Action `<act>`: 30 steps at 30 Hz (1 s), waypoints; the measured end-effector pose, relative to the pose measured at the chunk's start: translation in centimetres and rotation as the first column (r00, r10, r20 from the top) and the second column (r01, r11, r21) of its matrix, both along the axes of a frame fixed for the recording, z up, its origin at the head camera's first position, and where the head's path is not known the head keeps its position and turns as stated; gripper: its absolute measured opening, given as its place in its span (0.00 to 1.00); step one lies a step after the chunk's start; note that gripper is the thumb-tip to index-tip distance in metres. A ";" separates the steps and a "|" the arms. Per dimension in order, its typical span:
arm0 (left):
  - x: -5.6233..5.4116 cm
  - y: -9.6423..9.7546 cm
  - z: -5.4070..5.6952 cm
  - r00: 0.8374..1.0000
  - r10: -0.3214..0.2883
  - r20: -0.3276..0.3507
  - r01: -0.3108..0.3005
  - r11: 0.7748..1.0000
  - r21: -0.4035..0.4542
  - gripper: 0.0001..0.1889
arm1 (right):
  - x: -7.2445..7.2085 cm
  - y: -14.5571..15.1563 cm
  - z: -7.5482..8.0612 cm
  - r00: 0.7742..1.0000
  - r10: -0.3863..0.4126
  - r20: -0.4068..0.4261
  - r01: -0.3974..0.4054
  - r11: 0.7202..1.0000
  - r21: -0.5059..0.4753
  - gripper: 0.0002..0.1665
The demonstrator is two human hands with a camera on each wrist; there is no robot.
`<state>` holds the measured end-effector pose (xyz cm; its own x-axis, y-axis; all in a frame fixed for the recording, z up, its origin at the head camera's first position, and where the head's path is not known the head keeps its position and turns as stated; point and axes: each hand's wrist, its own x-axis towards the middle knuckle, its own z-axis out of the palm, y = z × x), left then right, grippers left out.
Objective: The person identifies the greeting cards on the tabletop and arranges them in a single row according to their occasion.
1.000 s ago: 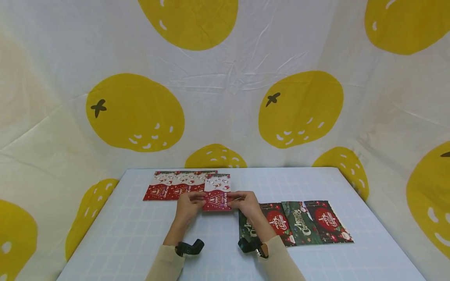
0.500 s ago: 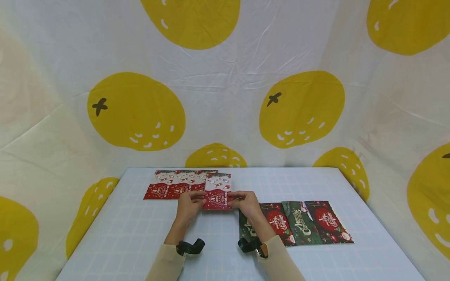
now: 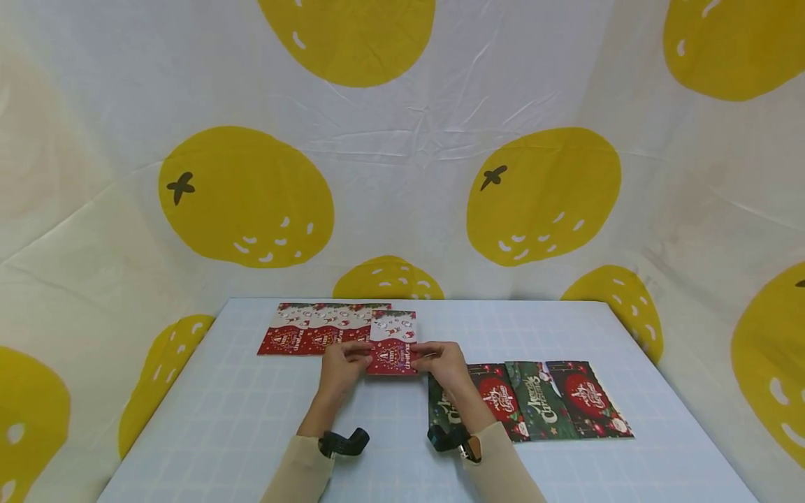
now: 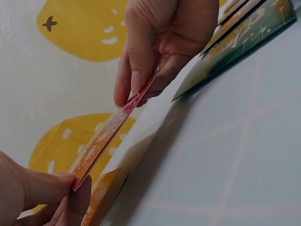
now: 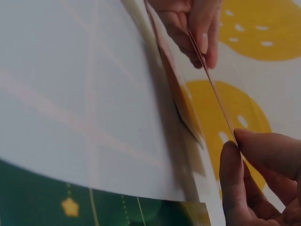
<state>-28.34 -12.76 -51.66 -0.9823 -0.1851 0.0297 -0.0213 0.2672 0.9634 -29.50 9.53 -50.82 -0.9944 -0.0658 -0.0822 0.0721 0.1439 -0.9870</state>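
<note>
A red and white Christmas card [image 3: 393, 342] is held up between both hands, close over the table. My left hand [image 3: 342, 367] pinches its left edge between thumb and fingers; my right hand [image 3: 442, 363] pinches the right edge the same way. Seen almost edge-on in the left wrist view, the card [image 4: 110, 134] spans from one hand to the other, clear of the tabletop. Behind and to the left, several matching red and white cards [image 3: 292, 328] lie side by side, the rightmost partly hidden by the held card.
Right of my right forearm lies a row of dark green and dark red Christmas cards [image 3: 542, 402], the leftmost partly covered by that arm. The pale checked table [image 3: 239, 419] ends against a white cloth [image 3: 402, 202] printed with yellow fruit.
The hands and the card keep the same hold and pose. The whole head view has drifted very slightly; nothing was let go or picked up.
</note>
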 end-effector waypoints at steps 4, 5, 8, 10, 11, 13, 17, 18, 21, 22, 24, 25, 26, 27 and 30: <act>0.1 0.2 -0.1 1.000 -0.003 -0.003 0.003 1.000 -0.005 0.11 | 0.0 0.2 0.1 1.000 -0.015 -0.006 0.015 1.000 0.020 0.16; 0.2 0.2 0.0 1.000 -0.004 -0.005 0.004 1.000 -0.007 0.11 | 0.0 0.2 0.2 1.000 -0.022 -0.003 0.023 0.999 0.030 0.16; 0.2 0.5 0.0 1.000 -0.002 -0.013 0.002 1.000 0.000 0.11 | 0.0 0.4 0.3 0.999 -0.043 0.007 0.042 0.998 0.056 0.14; 0.2 0.7 0.0 1.000 -0.003 -0.020 0.003 1.000 0.004 0.11 | -0.1 0.5 0.4 0.998 -0.058 0.013 0.057 0.996 0.072 0.14; 0.1 0.8 0.0 1.000 -0.001 -0.022 0.001 1.000 0.006 0.11 | -0.1 0.5 0.5 0.998 -0.064 0.014 0.062 0.995 0.080 0.14; 0.0 1.0 -0.1 1.000 0.000 -0.025 0.001 1.000 0.005 0.11 | -0.1 0.6 0.6 0.997 -0.075 0.010 0.074 0.993 0.090 0.14; -0.3 1.4 -0.2 1.000 0.006 -0.023 -0.006 1.000 -0.004 0.11 | -0.1 0.8 0.9 0.996 -0.091 -0.004 0.091 0.990 0.106 0.14; -0.3 1.4 -0.1 1.000 0.007 -0.022 -0.008 1.000 -0.007 0.11 | -0.1 0.8 1.0 0.996 -0.094 -0.002 0.093 0.990 0.107 0.14; -0.6 1.7 0.1 1.000 0.013 -0.014 -0.013 1.000 -0.021 0.11 | -0.3 0.8 1.2 0.995 -0.103 -0.002 0.103 0.987 0.123 0.14; -0.6 1.8 0.2 1.000 0.015 -0.010 -0.015 1.000 -0.026 0.11 | -0.4 0.8 1.2 0.994 -0.105 -0.003 0.104 0.986 0.130 0.14; -0.9 1.9 0.5 1.000 0.018 -0.003 -0.018 0.999 -0.035 0.10 | -0.5 0.8 1.4 0.994 -0.107 -0.010 0.107 0.984 0.143 0.14; -1.0 1.9 0.6 1.000 0.020 -0.002 -0.020 0.999 -0.038 0.10 | -0.6 0.9 1.5 0.994 -0.107 -0.017 0.108 0.983 0.145 0.14; -1.1 2.0 0.7 1.000 0.020 -0.005 -0.020 0.999 -0.042 0.09 | -0.8 0.9 1.5 0.994 -0.108 -0.024 0.110 0.983 0.149 0.14; -1.2 2.0 0.8 1.000 0.020 -0.006 -0.020 0.999 -0.047 0.09 | -0.9 0.9 1.5 0.994 -0.108 -0.031 0.112 0.982 0.150 0.14; -1.6 2.1 1.0 1.000 0.020 -0.014 -0.021 0.998 -0.062 0.08 | -1.2 1.0 1.6 0.993 -0.110 -0.043 0.115 0.984 0.140 0.14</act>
